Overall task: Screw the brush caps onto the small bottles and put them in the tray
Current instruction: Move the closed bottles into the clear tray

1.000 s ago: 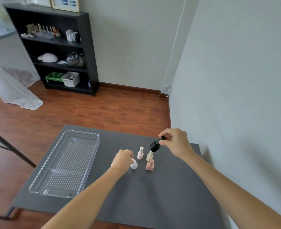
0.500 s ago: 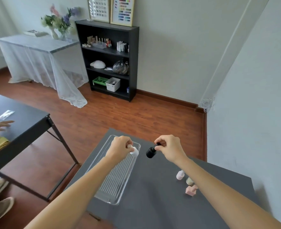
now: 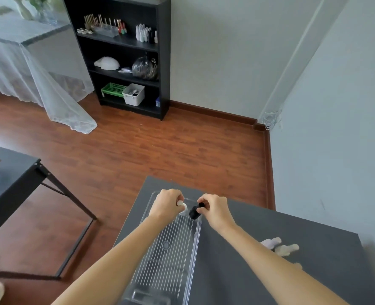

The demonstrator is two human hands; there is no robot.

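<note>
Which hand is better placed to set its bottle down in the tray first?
Left. The left hand holds the white bottle well inside the clear tray's far end, while the right hand holds the black bottle near the tray's right rim.

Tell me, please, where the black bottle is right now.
In the head view, the black bottle is held by the right hand over the far end of the clear tray, beside the left hand.
</note>
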